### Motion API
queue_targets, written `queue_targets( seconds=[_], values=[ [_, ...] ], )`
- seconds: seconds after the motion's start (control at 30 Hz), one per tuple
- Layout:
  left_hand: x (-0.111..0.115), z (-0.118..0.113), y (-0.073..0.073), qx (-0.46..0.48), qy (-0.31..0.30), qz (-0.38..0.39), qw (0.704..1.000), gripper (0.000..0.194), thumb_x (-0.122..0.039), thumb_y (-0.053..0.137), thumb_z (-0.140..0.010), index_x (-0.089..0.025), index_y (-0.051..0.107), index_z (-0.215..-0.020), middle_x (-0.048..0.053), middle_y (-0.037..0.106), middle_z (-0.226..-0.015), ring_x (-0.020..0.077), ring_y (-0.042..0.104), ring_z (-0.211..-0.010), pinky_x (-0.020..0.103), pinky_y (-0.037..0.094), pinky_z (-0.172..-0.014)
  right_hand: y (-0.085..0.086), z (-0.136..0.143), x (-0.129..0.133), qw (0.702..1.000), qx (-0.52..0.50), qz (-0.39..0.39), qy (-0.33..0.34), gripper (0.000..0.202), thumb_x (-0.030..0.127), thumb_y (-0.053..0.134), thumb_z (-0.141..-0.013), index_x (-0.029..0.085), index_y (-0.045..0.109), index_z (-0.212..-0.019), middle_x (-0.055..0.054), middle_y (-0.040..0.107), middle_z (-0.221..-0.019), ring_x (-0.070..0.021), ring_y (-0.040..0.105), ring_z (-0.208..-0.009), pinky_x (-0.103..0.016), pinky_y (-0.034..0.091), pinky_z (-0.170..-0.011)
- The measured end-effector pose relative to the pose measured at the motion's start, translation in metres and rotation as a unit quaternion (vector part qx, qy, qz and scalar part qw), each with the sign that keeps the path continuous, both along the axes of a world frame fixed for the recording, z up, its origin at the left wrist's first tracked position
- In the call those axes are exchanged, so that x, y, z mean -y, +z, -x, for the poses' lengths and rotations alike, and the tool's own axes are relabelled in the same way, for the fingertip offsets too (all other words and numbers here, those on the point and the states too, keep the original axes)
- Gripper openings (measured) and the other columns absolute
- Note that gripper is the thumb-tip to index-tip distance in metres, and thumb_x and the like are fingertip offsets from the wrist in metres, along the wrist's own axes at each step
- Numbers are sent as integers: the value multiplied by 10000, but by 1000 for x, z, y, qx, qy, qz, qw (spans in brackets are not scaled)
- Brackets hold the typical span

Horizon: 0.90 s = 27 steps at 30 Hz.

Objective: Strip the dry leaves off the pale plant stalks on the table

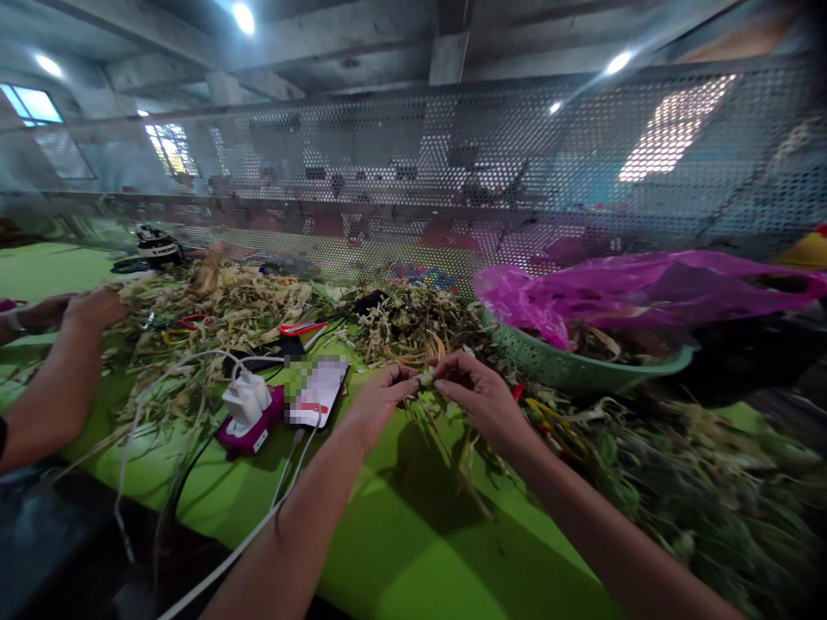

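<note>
Over the green table, my left hand and my right hand meet, fingertips almost touching. Both pinch a small pale green plant piece between thumbs and forefingers. Thin dry stems hang down below it. Just behind my hands lies a heap of dried plant matter. A phone with a cable plugged in rests left of my left hand.
A purple power block with white chargers sits left. A green basket under a pink plastic bag stands right. Leafy plants fill the right side. Red-handled cutters lie mid-table. Another person's arms reach in at left.
</note>
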<state>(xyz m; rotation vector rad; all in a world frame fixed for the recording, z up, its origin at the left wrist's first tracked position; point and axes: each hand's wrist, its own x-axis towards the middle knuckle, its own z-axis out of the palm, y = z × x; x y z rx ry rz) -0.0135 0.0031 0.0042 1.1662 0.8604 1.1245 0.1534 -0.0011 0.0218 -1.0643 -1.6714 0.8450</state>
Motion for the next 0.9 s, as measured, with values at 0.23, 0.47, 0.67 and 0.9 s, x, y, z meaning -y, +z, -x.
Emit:
queue_targets(
  seconds=[0.23,0.47,0.67,0.9],
  values=[
    [-1,2,-1,-61,0,-36,998,236,-371,663,-693,-161,565,-738,-28,498,-671,105,409,-626,245,304,-618,-1,0,-1,995,69,-68,-7,65,181,562,-756,220,594,-796,-31,627,-932,-186,596,-895,-300,448,-774],
    [-2,1,-3,-141,36,-109,983,129,-286,613,-730,-174,558,-762,-20,512,-690,117,436,-638,244,335,-622,7,3,6,972,182,-146,-21,47,192,573,-792,215,576,-833,-45,595,-908,-199,571,-890,-312,438,-792],
    [1,-1,-1,-172,31,-141,974,150,-316,598,-761,-183,532,-748,-9,523,-692,133,452,-655,253,360,-622,8,4,6,968,185,-164,-40,57,161,558,-769,218,559,-761,-60,618,-941,-222,568,-974,-339,430,-844],
    [-2,-1,-3,-94,-25,-85,992,137,-261,623,-732,-173,522,-759,-23,508,-671,113,467,-629,255,378,-638,4,3,5,987,117,-98,-43,41,172,544,-755,209,561,-760,-59,619,-1068,-196,591,-907,-321,432,-808]
  ],
)
